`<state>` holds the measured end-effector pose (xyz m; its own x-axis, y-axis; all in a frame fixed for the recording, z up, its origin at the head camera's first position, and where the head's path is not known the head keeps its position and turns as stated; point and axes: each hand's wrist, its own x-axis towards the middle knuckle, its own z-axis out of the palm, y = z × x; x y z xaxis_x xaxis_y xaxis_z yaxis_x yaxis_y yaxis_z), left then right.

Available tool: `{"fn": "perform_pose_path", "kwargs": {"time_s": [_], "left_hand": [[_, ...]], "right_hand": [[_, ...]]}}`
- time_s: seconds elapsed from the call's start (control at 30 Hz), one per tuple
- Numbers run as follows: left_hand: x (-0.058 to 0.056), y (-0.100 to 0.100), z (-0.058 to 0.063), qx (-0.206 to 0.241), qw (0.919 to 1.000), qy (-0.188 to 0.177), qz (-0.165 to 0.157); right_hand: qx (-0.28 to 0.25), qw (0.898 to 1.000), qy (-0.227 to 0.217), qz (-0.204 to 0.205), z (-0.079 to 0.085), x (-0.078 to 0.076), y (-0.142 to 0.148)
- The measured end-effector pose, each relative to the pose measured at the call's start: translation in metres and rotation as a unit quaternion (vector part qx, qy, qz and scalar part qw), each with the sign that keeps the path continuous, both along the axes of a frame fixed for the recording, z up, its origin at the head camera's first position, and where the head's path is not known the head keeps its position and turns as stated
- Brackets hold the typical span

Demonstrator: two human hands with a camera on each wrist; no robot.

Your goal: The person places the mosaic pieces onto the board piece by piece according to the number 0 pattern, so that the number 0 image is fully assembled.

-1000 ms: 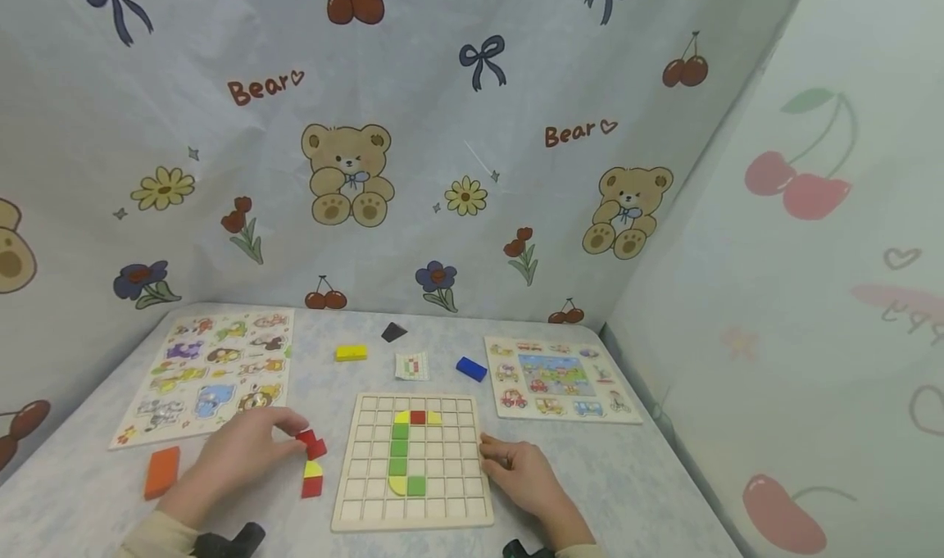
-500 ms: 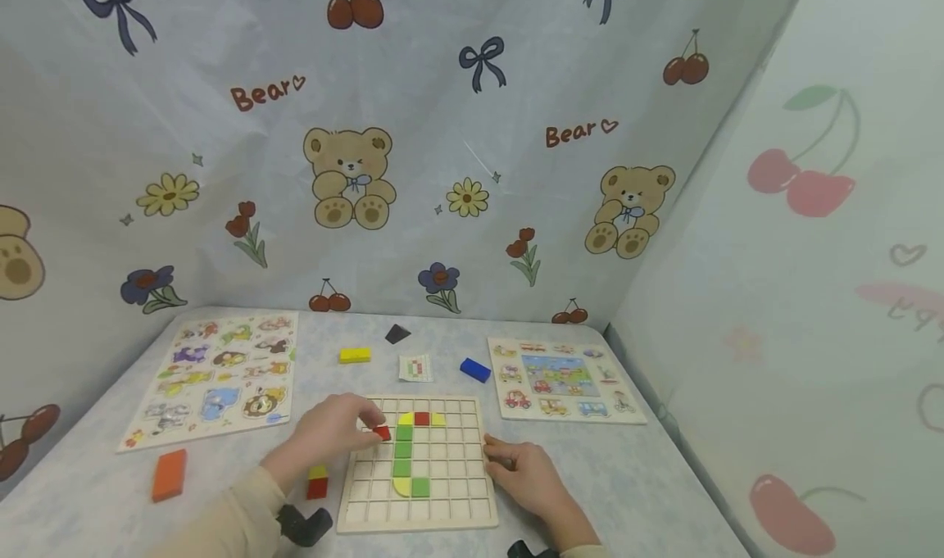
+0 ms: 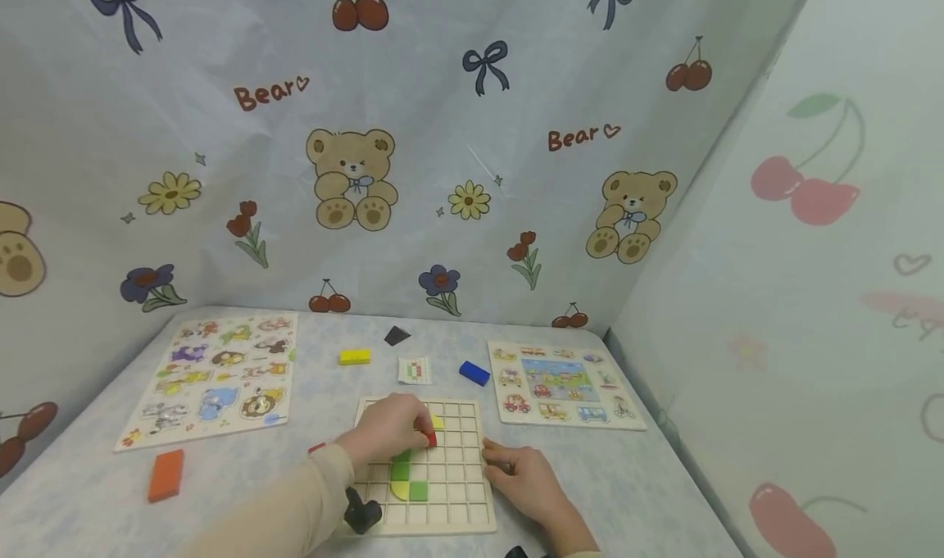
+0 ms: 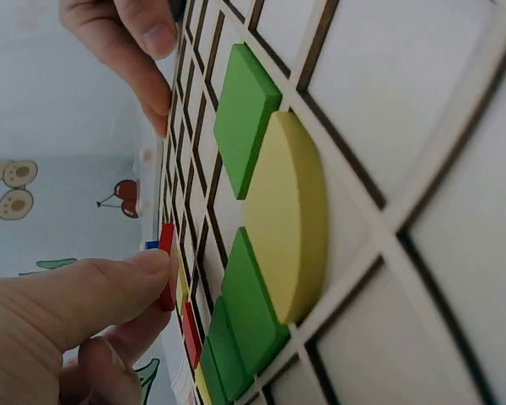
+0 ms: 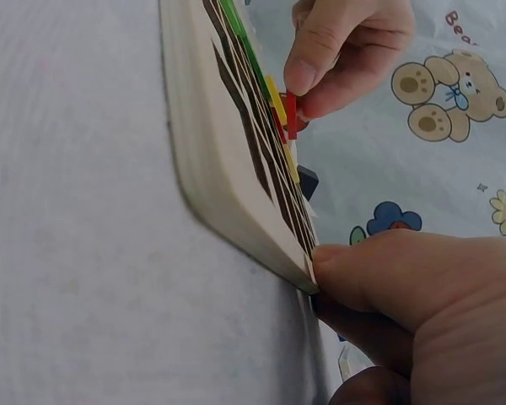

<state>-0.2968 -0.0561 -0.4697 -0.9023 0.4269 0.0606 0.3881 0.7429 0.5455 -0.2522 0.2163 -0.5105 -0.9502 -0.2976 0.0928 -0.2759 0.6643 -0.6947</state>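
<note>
Now, left hand [image 3: 391, 427] pinching red tile [image 5: 291, 118] between thumb and finger, right hand [image 3: 527, 480] gripping edge of grid board [image 3: 457, 486]

Cream sleeves [image 3: 295, 502], black wrist cameras [image 3: 363, 512]

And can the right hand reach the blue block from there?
Probably yes. The right hand touches the grid board's edge, so it would leave that first, but the blue block lies farther back and nothing stands between them.
</note>
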Motion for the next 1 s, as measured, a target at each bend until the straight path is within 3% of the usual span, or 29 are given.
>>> {"fn": "perform_pose_path", "kwargs": {"time_s": [0.17,0.47,0.8,1.0], "left_hand": [[0.002,0.008,-0.001,-0.015,0.9995,0.003,-0.026],[-0.002,0.016,0.001,-0.022,0.9990,0.026,-0.028],[-0.002,0.017,0.000,-0.014,0.9996,0.017,0.020],[0.001,0.011,-0.001,0.006,0.9997,0.019,0.014]], "right_hand": [[0.002,1.000,-0.007,-0.008,-0.002,0.000,-0.001],[0.002,1.000,0.016,0.003,-0.002,-0.001,0.001],[0.002,1.000,0.008,-0.004,-0.001,-0.001,0.000],[-0.007,1.000,0.002,0.001,0.000,0.000,0.002]]}}
